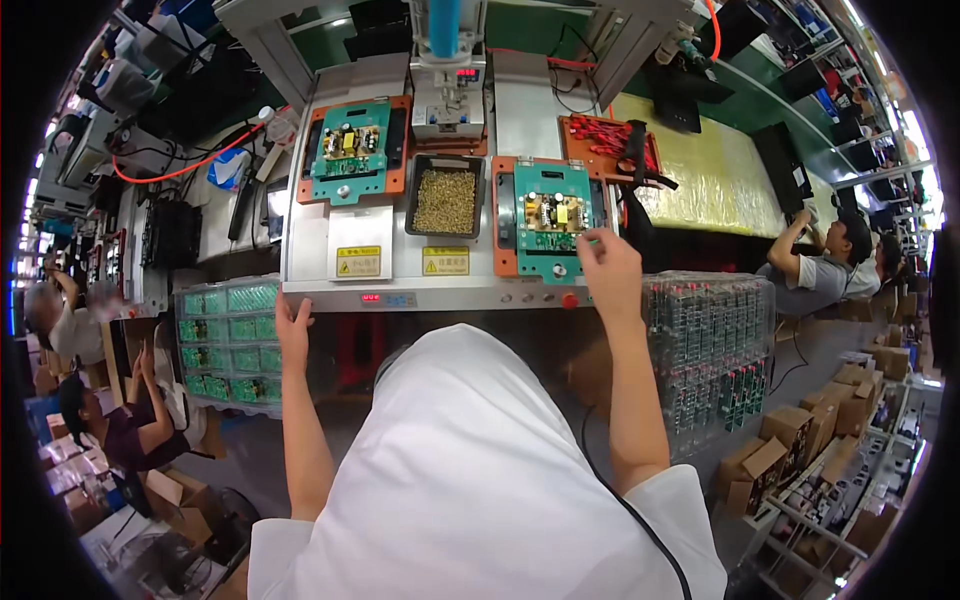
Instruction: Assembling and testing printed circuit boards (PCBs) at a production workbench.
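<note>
My right hand [610, 272] is at the lower right corner of the right circuit board [556, 212], its fingers curled together in a pinch; anything between the fingertips is too small to make out. That board sits in a green fixture plate [528, 185] on an orange base. My left hand [293, 328] is at the front left edge of the machine table [450, 290], fingers stretched and thumb apart, holding nothing. A second circuit board [350, 143] lies in a similar fixture at the left. Between the two fixtures is a black tray [411, 222] filled with small brass-coloured pieces.
A machine head [447, 95] stands behind the tray. A red button [570, 300] is on the table's front edge. Clear trays of boards are stacked at the left [230, 340] and right [705, 345]. Red parts [615, 140] lie beyond the right fixture. Several people work nearby.
</note>
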Demonstrator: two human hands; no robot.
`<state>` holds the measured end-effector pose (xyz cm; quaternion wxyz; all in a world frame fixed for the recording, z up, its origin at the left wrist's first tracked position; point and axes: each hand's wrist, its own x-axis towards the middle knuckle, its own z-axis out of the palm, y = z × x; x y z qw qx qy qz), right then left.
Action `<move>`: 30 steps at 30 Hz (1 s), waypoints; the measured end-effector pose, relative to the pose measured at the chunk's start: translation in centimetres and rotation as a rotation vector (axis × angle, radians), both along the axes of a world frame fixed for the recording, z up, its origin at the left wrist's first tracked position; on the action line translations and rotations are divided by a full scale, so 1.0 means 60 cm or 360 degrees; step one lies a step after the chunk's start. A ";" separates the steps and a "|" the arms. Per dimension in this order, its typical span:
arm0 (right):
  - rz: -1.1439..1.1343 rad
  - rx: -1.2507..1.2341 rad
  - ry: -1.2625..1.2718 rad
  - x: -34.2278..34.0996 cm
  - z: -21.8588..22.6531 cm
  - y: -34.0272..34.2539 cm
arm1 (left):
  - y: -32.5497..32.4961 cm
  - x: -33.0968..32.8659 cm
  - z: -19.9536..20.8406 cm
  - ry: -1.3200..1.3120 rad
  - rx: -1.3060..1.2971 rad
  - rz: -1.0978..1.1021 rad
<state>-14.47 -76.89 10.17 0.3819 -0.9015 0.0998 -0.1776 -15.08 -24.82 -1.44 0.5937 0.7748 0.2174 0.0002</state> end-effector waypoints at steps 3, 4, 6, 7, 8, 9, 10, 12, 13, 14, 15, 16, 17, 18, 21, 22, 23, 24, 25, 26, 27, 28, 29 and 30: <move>0.0111 -0.0544 0.0423 -0.018 0.021 0.052 | -0.010 0.001 0.002 -0.0061 0.0008 0.0009; 0.0118 -0.0543 0.0418 -0.023 0.010 0.057 | -0.011 -0.001 0.000 -0.0065 0.0010 0.0017; 0.0124 -0.0514 0.0323 -0.030 -0.013 0.063 | -0.016 -0.002 -0.003 -0.0067 0.0031 0.0063; 0.0140 -0.0512 0.0087 -0.031 -0.027 0.069 | -0.017 0.000 -0.002 -0.0067 0.0032 0.0065; 0.0140 -0.0513 0.0088 -0.032 -0.035 0.068 | -0.016 0.002 0.000 -0.0059 0.0049 0.0060; 0.0189 -0.0526 0.0035 -0.032 -0.037 0.070 | -0.014 0.002 0.002 -0.0051 0.0067 0.0060; 0.0237 -0.0540 -0.0018 -0.033 -0.038 0.069 | -0.014 0.004 0.003 -0.0050 0.0066 0.0065; 0.0327 -0.0471 0.0045 -0.038 -0.034 0.061 | -0.010 0.003 0.004 -0.0042 0.0081 0.0056; 0.0420 -0.0398 0.0100 -0.039 -0.029 0.057 | 0.004 0.000 -0.012 -0.0044 0.0083 0.0072; 0.0438 -0.0396 0.0095 -0.041 -0.019 0.056 | 0.021 -0.004 -0.035 -0.0174 0.0117 0.0036; 0.0503 -0.0335 0.0074 -0.044 -0.005 0.053 | 0.017 -0.001 -0.032 -0.0304 0.0148 -0.0012; 0.0570 -0.0273 0.0052 -0.048 0.003 0.049 | 0.013 -0.005 -0.027 -0.0305 0.0151 -0.0005; 0.0638 -0.0403 0.0011 -0.052 0.004 0.041 | 0.008 -0.015 -0.022 -0.0237 0.0452 0.0085; 0.0637 -0.0401 0.0008 -0.053 0.000 0.030 | -0.008 -0.016 0.000 -0.0169 0.0751 0.0166; 0.0659 -0.0774 -0.0227 -0.047 -0.006 -0.006 | -0.038 -0.023 0.045 -0.0312 0.0680 0.0337; 0.0671 -0.0767 -0.0235 -0.036 0.014 -0.019 | -0.046 -0.024 0.059 -0.0313 0.0688 0.0351; 0.0718 -0.0831 -0.0442 -0.020 0.041 -0.030 | -0.054 -0.021 0.072 -0.0403 0.0629 0.0380; 0.0753 -0.0898 -0.0647 -0.003 0.061 -0.040 | -0.066 -0.017 0.086 -0.0494 0.0563 0.0398; 0.0696 -0.0857 -0.0765 0.029 0.069 -0.051 | -0.081 -0.011 0.105 -0.0501 0.0565 0.0393; 0.0637 -0.0812 -0.0881 0.068 0.075 -0.057 | -0.097 -0.008 0.123 -0.0513 0.0533 0.0313; 0.0529 -0.0553 -0.0794 0.109 0.090 -0.049 | -0.113 -0.005 0.135 -0.0524 0.0497 0.0236; 0.0416 -0.0299 -0.0708 0.152 0.104 -0.039 | -0.131 0.002 0.140 -0.0534 0.0495 0.0230; 0.0388 -0.0244 -0.0772 0.197 0.110 -0.037 | -0.148 0.008 0.145 -0.0543 0.0440 0.0060; 0.0370 -0.0194 -0.0843 0.236 0.116 -0.035 | -0.164 0.012 0.147 -0.0556 0.0380 -0.0099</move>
